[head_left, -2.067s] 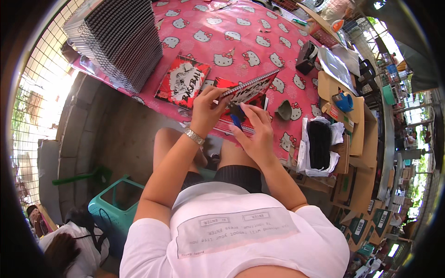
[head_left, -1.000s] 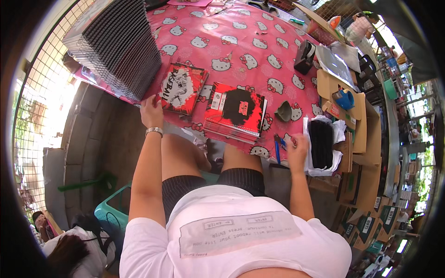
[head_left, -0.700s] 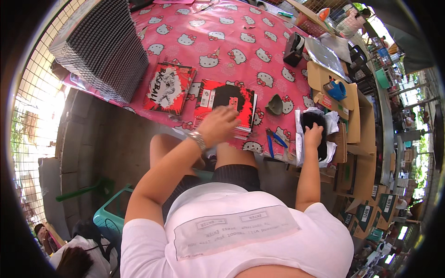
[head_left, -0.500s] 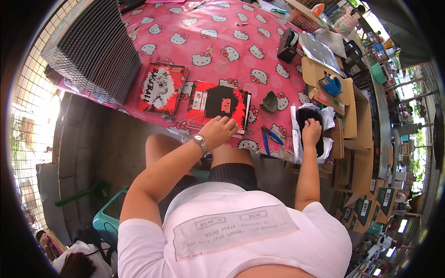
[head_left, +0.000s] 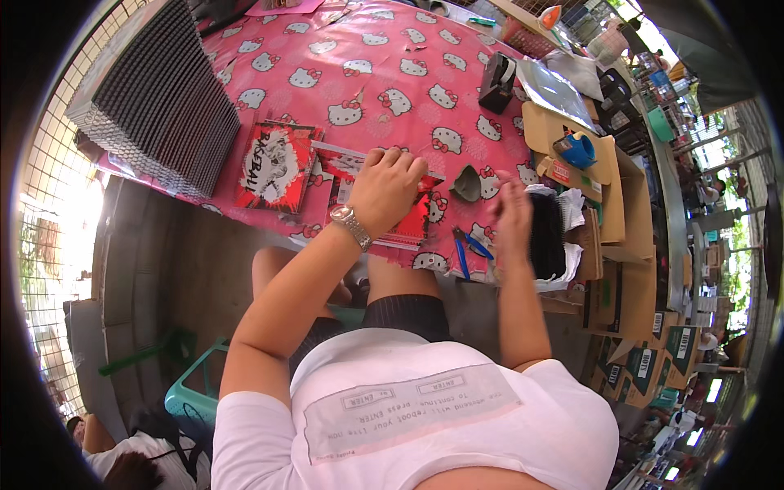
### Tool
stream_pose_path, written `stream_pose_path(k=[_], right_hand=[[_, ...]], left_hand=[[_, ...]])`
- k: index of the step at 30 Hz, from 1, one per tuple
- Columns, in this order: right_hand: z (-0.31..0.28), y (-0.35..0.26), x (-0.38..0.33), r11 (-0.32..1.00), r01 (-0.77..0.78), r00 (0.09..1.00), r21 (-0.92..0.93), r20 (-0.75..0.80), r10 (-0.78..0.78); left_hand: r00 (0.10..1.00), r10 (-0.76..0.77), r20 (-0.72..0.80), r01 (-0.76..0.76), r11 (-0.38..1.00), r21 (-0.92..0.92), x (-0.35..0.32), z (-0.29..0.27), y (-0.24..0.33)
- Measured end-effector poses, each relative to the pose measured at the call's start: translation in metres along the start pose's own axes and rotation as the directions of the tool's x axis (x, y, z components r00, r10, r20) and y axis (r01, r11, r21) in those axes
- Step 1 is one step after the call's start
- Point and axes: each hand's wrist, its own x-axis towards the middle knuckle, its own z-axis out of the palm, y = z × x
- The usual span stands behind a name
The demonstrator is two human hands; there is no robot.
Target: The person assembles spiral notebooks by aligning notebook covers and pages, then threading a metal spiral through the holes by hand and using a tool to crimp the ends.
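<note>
My left hand [head_left: 384, 189] is closed on the top edge of a red and black notebook [head_left: 336, 157], tilted up off a small stack of similar covers [head_left: 416, 224] at the table's near edge. Another red, black and white notebook [head_left: 276, 167] lies flat to the left. My right hand [head_left: 513, 219] is in the air just left of a paper-lined box holding a dark bundle [head_left: 547, 237]. Its fingers are smeared by motion, so whether they hold anything is unclear. Blue-handled pliers [head_left: 472, 247] and a dark grey, cup-like piece [head_left: 467, 184] lie between the hands.
A tall stack of spiral-bound notebooks [head_left: 155, 106] stands at the left of the pink patterned tablecloth [head_left: 359, 73]. A black device [head_left: 497, 82], a blue tape roll [head_left: 576, 150] and open cardboard [head_left: 633, 212] are at the right. A teal stool [head_left: 192, 384] is lower left.
My left hand has lifted the notebook and tilted it up from the stack. My right hand has come out of the paper-lined box and moved left.
</note>
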Motion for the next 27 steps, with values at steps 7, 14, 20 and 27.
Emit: stream_pose_path(k=[7,14,20,27], right_hand=[[0.082,0.034,-0.057,0.969,-0.199,0.953,0.148,0.259,0.156],[0.041,-0.011,-0.009,0.880,0.402,0.858,-0.252,0.438,-0.267],[0.044,-0.025,0.004,0.816,0.510,0.812,-0.271,0.465,-0.353],[0.046,-0.012,-0.011,0.842,0.473,0.842,-0.260,0.415,-0.345]], left_hand=[[0.996,0.005,-0.084,-0.013,0.995,-0.094,0.008,0.008,-0.001],[0.996,0.034,-0.086,-0.047,0.988,-0.149,-0.013,-0.002,-0.004],[0.992,0.088,-0.089,-0.103,0.979,-0.176,-0.010,-0.004,-0.009],[0.993,0.100,-0.068,-0.112,0.973,-0.202,-0.009,-0.003,-0.006]])
